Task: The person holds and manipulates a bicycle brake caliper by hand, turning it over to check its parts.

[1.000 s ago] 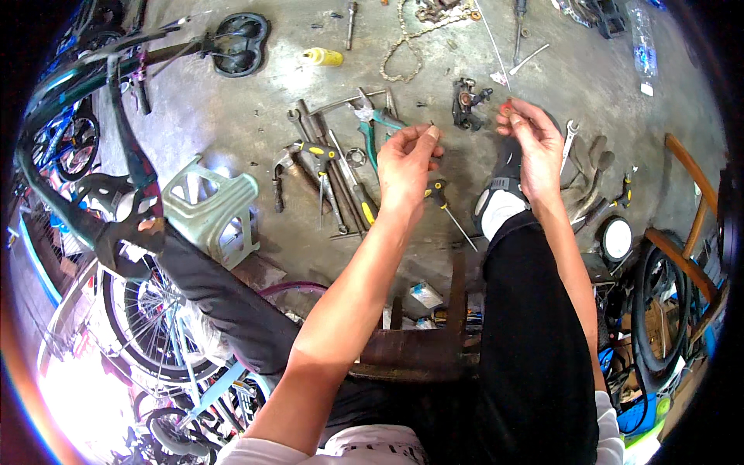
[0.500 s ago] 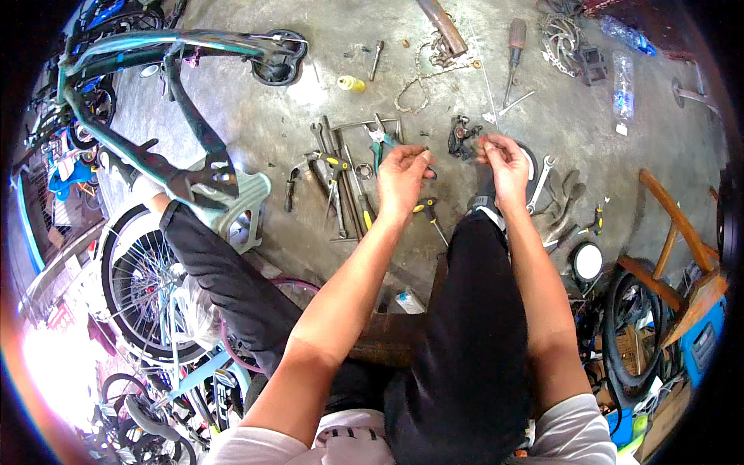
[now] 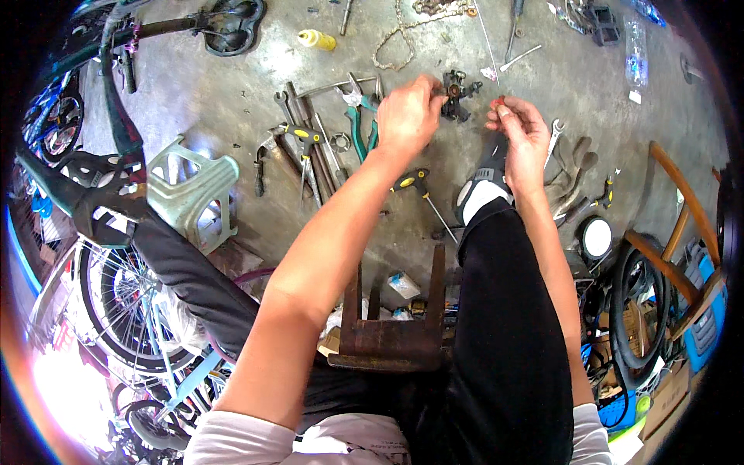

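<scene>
My left hand (image 3: 409,116) has its fingers bent together beside a black brake caliper (image 3: 459,94) on the floor. The fingertips reach the caliper's left edge; whether they touch it, and what they hold, I cannot make out. Just right of the caliper, my right hand (image 3: 523,138) pinches a small red part (image 3: 498,101) between thumb and forefinger, its other fingers loosely curled. Left of my left hand lie green-handled pliers (image 3: 354,128) and a yellow-and-black T-handle wrench (image 3: 304,136). A second T-handle wrench (image 3: 415,182) lies below the caliper.
A bicycle frame (image 3: 116,101) and a pale plastic stool (image 3: 190,182) stand at left. A chain (image 3: 397,50), a yellow bottle (image 3: 316,39) and a clear bottle (image 3: 636,54) lie farther off. A combination wrench (image 3: 553,139) and a wooden frame (image 3: 682,194) are at right. My shoe (image 3: 484,186) is close below.
The whole view has shifted, with floor things higher in the picture. My left hand has moved up to the brake caliper's left side. My right hand still pinches the small red part.
</scene>
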